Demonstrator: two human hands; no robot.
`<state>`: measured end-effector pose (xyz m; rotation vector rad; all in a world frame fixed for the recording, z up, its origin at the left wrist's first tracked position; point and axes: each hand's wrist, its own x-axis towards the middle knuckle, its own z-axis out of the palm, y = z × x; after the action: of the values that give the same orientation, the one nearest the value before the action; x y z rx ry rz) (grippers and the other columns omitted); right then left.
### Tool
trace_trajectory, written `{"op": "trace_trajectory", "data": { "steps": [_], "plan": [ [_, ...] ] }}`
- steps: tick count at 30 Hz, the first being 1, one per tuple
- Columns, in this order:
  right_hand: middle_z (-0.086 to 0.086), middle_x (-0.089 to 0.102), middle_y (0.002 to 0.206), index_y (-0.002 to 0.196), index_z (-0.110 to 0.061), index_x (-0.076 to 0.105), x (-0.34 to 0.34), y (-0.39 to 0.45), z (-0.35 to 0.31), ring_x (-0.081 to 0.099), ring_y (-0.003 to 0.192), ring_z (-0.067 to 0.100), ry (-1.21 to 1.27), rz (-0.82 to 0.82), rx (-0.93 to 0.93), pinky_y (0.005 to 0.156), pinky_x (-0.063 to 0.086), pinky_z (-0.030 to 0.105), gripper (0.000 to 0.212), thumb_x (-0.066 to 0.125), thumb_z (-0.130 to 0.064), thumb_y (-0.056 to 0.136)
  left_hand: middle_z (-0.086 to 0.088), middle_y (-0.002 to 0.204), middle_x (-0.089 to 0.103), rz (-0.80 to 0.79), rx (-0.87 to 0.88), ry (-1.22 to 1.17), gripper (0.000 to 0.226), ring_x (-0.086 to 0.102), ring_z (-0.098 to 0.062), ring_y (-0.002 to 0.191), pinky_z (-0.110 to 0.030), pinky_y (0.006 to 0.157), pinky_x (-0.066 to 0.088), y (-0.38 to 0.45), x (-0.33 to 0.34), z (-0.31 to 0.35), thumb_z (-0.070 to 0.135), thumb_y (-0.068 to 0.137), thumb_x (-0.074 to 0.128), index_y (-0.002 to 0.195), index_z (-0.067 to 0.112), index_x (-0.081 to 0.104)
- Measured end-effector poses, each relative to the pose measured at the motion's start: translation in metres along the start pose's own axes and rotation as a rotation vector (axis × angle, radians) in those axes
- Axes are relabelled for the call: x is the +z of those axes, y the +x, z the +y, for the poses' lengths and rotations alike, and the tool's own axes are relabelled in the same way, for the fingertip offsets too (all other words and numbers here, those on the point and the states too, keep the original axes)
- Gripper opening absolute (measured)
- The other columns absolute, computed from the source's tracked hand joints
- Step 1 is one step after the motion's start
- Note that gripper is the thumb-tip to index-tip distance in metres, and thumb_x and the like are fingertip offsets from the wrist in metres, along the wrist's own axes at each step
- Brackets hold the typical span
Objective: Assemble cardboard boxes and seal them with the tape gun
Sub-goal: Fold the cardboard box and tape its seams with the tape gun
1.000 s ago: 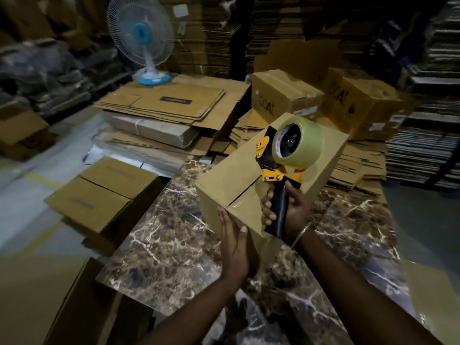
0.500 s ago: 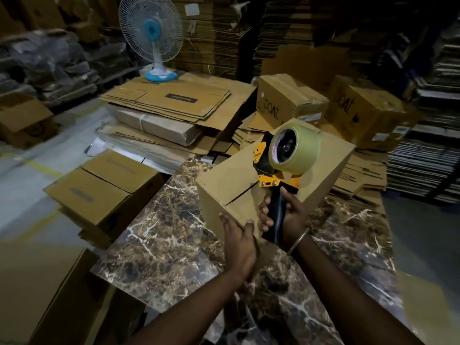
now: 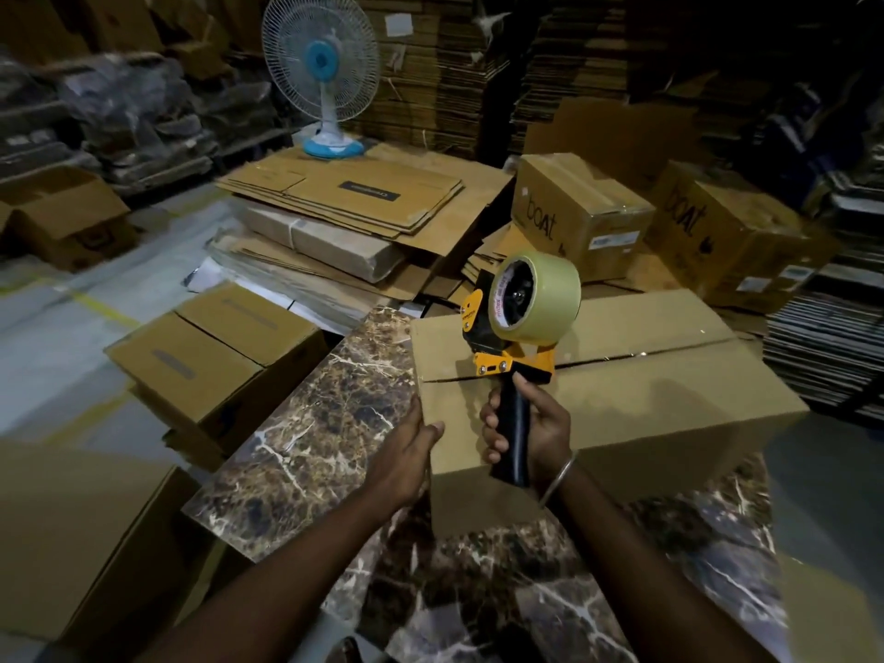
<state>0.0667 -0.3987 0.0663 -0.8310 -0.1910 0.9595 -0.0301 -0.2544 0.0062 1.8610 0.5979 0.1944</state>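
Head view: the cardboard box [image 3: 622, 399] lies flaps-up on the marble bench [image 3: 311, 447], its centre seam untaped. The left hand [image 3: 406, 454] holds its near-left corner; the right hand [image 3: 531, 428] has its grip wrapped round the tape gun [image 3: 514, 346] handle above the seam. Behind, two sealed cartons [image 3: 579, 212] read "boat".

Head-worn view, forward and down, close over hands [image 3: 406, 452]
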Motion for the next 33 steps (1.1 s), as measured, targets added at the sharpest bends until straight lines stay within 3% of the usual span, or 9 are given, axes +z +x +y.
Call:
{"op": "trace_trajectory", "data": {
  "steps": [4,9,13,16,19,22,27,30,33],
  "plan": [
    [0.007,0.042,0.062,0.075,-0.007,0.050,0.008,0.006,0.003,0.039,0.033,0.015,-0.027,0.036,0.023,0.037,0.036,0.021,0.045,0.066,-0.048,0.072,0.009,0.135,0.062,-0.023,-0.041,-0.103,0.066,0.062,-0.014,0.116,-0.048,0.102,0.047,0.006,-0.005,-0.012,0.064,0.086,0.045,0.148,0.045,0.039],
    [0.008,0.045,0.060,0.072,-0.006,0.053,0.015,0.017,0.010,0.039,0.033,0.017,-0.042,0.049,0.067,0.037,0.036,0.020,0.044,0.069,-0.047,0.069,-0.017,0.129,0.065,-0.041,-0.182,-0.535,0.052,0.065,-0.028,0.114,-0.034,0.087,0.055,-0.008,0.009,-0.002,0.037,0.096,0.051,0.142,0.011,0.051],
    [0.008,0.046,0.061,0.073,-0.007,0.056,0.013,0.023,0.013,0.041,0.033,0.017,-0.066,0.000,0.104,0.036,0.036,0.021,0.065,0.092,-0.053,0.043,-0.009,0.134,0.063,-0.062,-0.205,-0.563,0.053,0.063,-0.017,0.118,-0.029,0.093,0.053,-0.001,0.010,-0.010,0.045,0.099,0.052,0.143,0.016,0.050],
    [0.008,0.044,0.065,0.076,-0.008,0.056,0.011,0.023,0.013,0.039,0.035,0.016,-0.100,-0.029,0.132,0.038,0.034,0.021,0.067,0.091,-0.055,0.045,-0.004,0.144,0.056,-0.123,-0.216,-0.469,0.073,0.057,-0.018,0.127,-0.042,0.108,0.044,0.010,0.006,-0.027,0.060,0.088,0.057,0.150,0.027,0.039],
    [0.007,0.044,0.066,0.078,-0.008,0.055,0.010,0.021,0.010,0.038,0.036,0.015,-0.115,-0.064,0.145,0.039,0.033,0.022,0.064,0.090,-0.054,0.049,0.003,0.151,0.047,-0.235,-0.215,-0.428,0.078,0.055,-0.005,0.126,-0.027,0.104,0.047,0.008,-0.009,-0.011,0.060,0.088,0.053,0.155,0.026,0.030],
    [0.008,0.046,0.066,0.080,-0.006,0.055,0.009,0.020,0.010,0.037,0.036,0.014,-0.063,-0.118,0.145,0.038,0.033,0.022,0.059,0.090,-0.047,0.056,0.011,0.124,0.059,-0.280,-0.229,-0.501,0.029,0.062,0.011,0.091,-0.013,0.073,0.048,0.003,-0.027,0.007,0.037,0.107,0.037,0.132,0.028,0.049],
    [0.008,0.046,0.069,0.079,-0.006,0.057,0.001,0.017,0.011,0.039,0.037,0.013,-0.029,-0.164,0.109,0.039,0.034,0.022,0.049,0.085,-0.045,0.065,0.003,0.091,0.069,0.205,-0.069,-0.529,0.033,0.064,-0.010,0.074,-0.026,0.061,0.044,0.026,-0.049,0.014,0.025,0.107,0.041,0.120,0.008,0.066],
    [0.009,0.047,0.075,0.086,-0.005,0.056,-0.007,0.018,0.016,0.045,0.043,0.014,0.055,-0.228,0.095,0.044,0.033,0.024,0.041,0.074,-0.042,0.080,-0.009,0.084,0.065,0.141,-0.076,-0.560,0.032,0.062,-0.011,0.064,-0.018,0.053,0.047,0.042,-0.055,0.048,0.018,0.107,0.040,0.117,-0.001,0.063],
    [0.011,0.048,0.081,0.093,-0.003,0.053,-0.007,0.019,0.021,0.050,0.050,0.015,0.143,-0.306,0.064,0.048,0.031,0.028,0.034,0.058,-0.037,0.093,-0.010,0.083,0.065,-0.025,-0.195,-0.684,0.031,0.062,-0.020,0.073,-0.028,0.068,0.051,0.054,-0.056,0.080,0.024,0.107,0.040,0.109,0.000,0.060]
  ]
}}
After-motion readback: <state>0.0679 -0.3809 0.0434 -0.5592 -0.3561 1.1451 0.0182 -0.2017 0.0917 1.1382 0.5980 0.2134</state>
